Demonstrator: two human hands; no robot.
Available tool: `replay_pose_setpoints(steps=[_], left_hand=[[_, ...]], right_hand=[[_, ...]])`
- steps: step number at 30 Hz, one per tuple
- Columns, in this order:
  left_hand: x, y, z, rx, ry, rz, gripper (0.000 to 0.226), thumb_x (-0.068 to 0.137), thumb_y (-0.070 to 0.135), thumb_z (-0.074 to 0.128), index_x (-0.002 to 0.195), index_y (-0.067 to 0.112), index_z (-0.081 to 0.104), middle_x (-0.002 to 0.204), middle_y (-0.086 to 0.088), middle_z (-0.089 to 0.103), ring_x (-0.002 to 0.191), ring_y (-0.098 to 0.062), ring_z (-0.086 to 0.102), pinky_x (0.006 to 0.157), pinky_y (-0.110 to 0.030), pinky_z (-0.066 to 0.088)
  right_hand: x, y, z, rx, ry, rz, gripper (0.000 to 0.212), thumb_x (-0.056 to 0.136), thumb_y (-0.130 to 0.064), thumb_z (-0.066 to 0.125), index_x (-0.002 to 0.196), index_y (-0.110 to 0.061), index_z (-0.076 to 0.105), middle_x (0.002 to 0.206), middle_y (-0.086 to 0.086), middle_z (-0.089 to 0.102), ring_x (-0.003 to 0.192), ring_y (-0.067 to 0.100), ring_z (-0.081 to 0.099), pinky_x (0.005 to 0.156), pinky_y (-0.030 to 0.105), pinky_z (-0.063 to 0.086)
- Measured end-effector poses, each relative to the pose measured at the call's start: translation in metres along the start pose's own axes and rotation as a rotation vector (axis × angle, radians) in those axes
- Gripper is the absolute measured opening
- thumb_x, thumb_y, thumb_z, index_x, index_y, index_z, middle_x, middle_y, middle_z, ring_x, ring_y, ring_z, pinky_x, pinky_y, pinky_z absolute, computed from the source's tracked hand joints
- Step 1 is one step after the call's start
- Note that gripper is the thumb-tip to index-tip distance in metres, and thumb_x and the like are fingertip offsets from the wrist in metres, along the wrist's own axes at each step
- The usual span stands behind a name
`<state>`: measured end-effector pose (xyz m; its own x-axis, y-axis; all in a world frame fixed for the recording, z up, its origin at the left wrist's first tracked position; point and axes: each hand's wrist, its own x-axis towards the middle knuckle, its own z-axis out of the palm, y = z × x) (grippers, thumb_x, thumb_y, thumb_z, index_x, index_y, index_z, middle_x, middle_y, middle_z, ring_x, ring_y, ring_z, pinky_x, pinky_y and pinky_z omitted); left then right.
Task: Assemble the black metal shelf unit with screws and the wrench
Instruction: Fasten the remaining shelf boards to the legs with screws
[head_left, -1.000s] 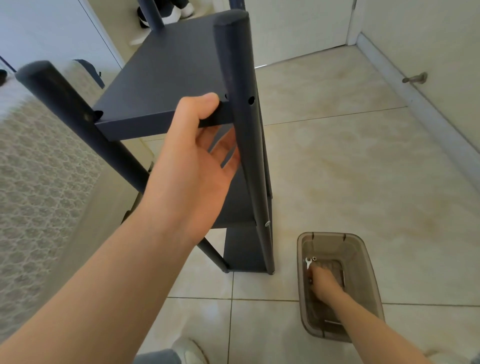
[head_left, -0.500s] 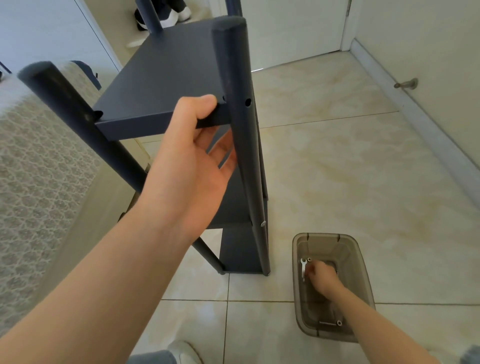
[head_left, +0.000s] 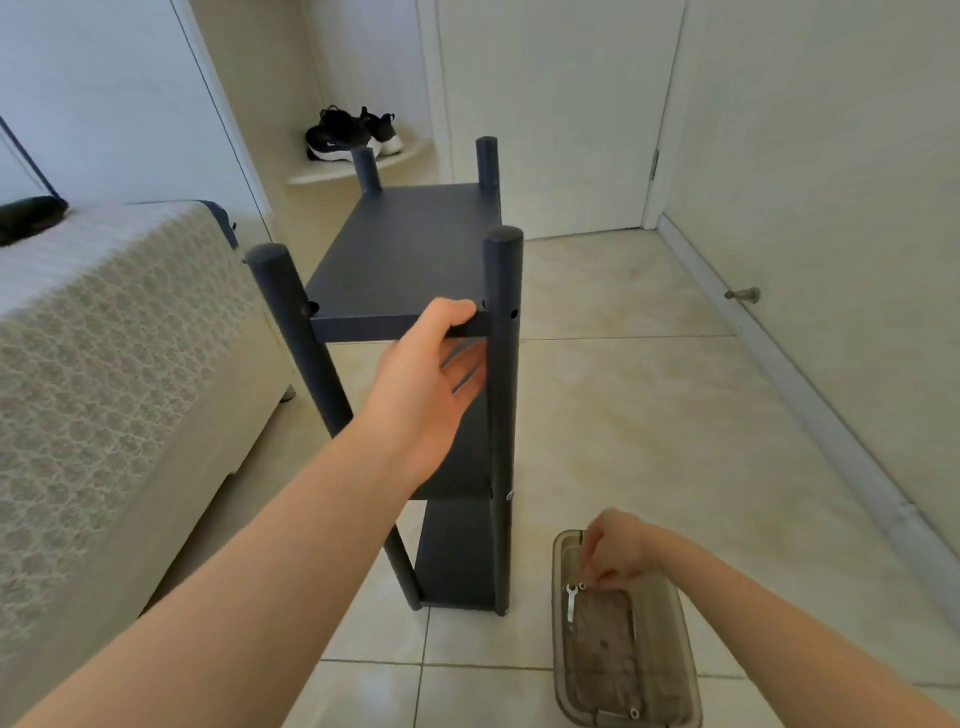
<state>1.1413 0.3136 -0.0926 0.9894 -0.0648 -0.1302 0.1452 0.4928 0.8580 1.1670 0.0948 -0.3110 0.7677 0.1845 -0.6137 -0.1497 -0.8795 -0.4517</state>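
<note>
Now the black shelf unit (head_left: 410, 249) stands upright on the tiles, seen from farther back than a second ago, with all four post tops in view. The left hand (head_left: 426, 384) keeps its grasp on the unit's top board, thumb above and fingers beneath, beside the right front post. Right of the unit's foot sits the translucent bin (head_left: 557, 649). The right hand (head_left: 618, 551), earlier deep inside the bin, has risen to the end nearest the unit. Its fingertips are bunched at a small silver screw (head_left: 582, 586), but I cannot tell whether they hold it. The wrench (head_left: 571, 603) lies in the bin just beside them.
</note>
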Motion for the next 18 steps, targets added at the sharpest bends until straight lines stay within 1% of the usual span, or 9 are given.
replay_pose_setpoints(steps=[1,2,3,5,7,10,12,14,18], left_hand=[[0.000,0.001,-0.001,-0.003,-0.001,-0.005,0.005,0.095,0.017,0.060,0.098,0.013,0.061,0.101,-0.007,0.072,0.103,-0.021,0.071,0.106,-0.040,0.049],[-0.001,0.001,-0.001,-0.002,-0.002,-0.008,0.007,0.095,0.017,0.060,0.100,0.012,0.061,0.102,-0.008,0.072,0.104,-0.022,0.071,0.106,-0.040,0.049],[-0.001,0.001,0.000,0.000,-0.003,-0.011,0.008,0.095,0.017,0.060,0.100,0.011,0.062,0.104,-0.009,0.072,0.107,-0.024,0.070,0.106,-0.040,0.049],[-0.003,0.001,0.000,0.001,-0.006,-0.012,0.008,0.095,0.018,0.061,0.100,0.012,0.064,0.109,-0.010,0.072,0.113,-0.026,0.069,0.105,-0.039,0.050],[-0.003,0.000,0.000,-0.004,-0.008,-0.003,0.013,0.095,0.020,0.063,0.106,0.013,0.066,0.114,-0.009,0.073,0.113,-0.026,0.068,0.103,-0.037,0.050],[-0.002,-0.002,0.000,0.015,-0.011,0.028,0.030,0.095,0.026,0.065,0.122,0.012,0.064,0.119,-0.008,0.072,0.112,-0.023,0.069,0.101,-0.036,0.050],[-0.001,-0.002,0.000,0.047,-0.009,0.045,0.036,0.096,0.026,0.064,0.128,0.010,0.063,0.119,-0.008,0.073,0.110,-0.022,0.070,0.100,-0.036,0.051],[-0.001,-0.002,-0.002,0.081,-0.010,0.062,0.034,0.096,0.025,0.063,0.126,0.009,0.064,0.116,-0.009,0.073,0.108,-0.022,0.071,0.096,-0.036,0.052],[0.000,-0.001,-0.007,0.124,0.004,0.078,0.030,0.095,0.024,0.063,0.120,0.008,0.066,0.111,-0.009,0.075,0.104,-0.023,0.072,0.095,-0.039,0.053]], right_hand=[[-0.012,-0.013,-0.014,-0.036,0.011,-0.051,0.006,0.080,-0.008,0.073,0.082,-0.014,0.071,0.044,-0.013,0.058,0.036,-0.003,0.050,0.040,0.013,0.040],[-0.026,-0.026,-0.027,-0.068,0.019,-0.105,0.007,0.081,-0.009,0.072,0.085,-0.015,0.072,0.051,-0.013,0.061,0.038,-0.004,0.051,0.043,0.013,0.041],[-0.039,-0.038,-0.038,-0.075,0.019,-0.154,0.007,0.083,-0.009,0.070,0.087,-0.014,0.071,0.061,-0.008,0.066,0.043,-0.004,0.055,0.046,0.012,0.042],[-0.066,-0.055,-0.056,-0.032,0.006,-0.239,0.008,0.087,-0.006,0.066,0.086,-0.014,0.067,0.078,0.002,0.073,0.055,0.001,0.064,0.054,0.011,0.045],[-0.096,-0.068,-0.070,0.000,0.017,-0.306,0.007,0.089,-0.007,0.064,0.091,-0.014,0.064,0.086,0.005,0.076,0.063,0.006,0.067,0.061,0.014,0.049],[-0.133,-0.083,-0.083,0.021,0.043,-0.387,0.010,0.091,-0.012,0.064,0.096,-0.020,0.062,0.086,0.000,0.076,0.068,0.007,0.069,0.067,0.018,0.053],[-0.154,-0.093,-0.090,0.089,0.100,-0.463,0.007,0.092,-0.013,0.064,0.096,-0.019,0.065,0.087,0.000,0.077,0.072,0.009,0.072,0.072,0.020,0.057],[-0.172,-0.105,-0.096,0.200,0.186,-0.538,0.006,0.091,-0.014,0.067,0.097,-0.014,0.069,0.087,0.001,0.077,0.076,0.011,0.073,0.076,0.023,0.058],[-0.195,-0.128,-0.108,0.443,0.413,-0.719,0.006,0.087,-0.010,0.068,0.092,-0.012,0.071,0.084,0.002,0.077,0.074,0.015,0.073,0.076,0.023,0.058]])
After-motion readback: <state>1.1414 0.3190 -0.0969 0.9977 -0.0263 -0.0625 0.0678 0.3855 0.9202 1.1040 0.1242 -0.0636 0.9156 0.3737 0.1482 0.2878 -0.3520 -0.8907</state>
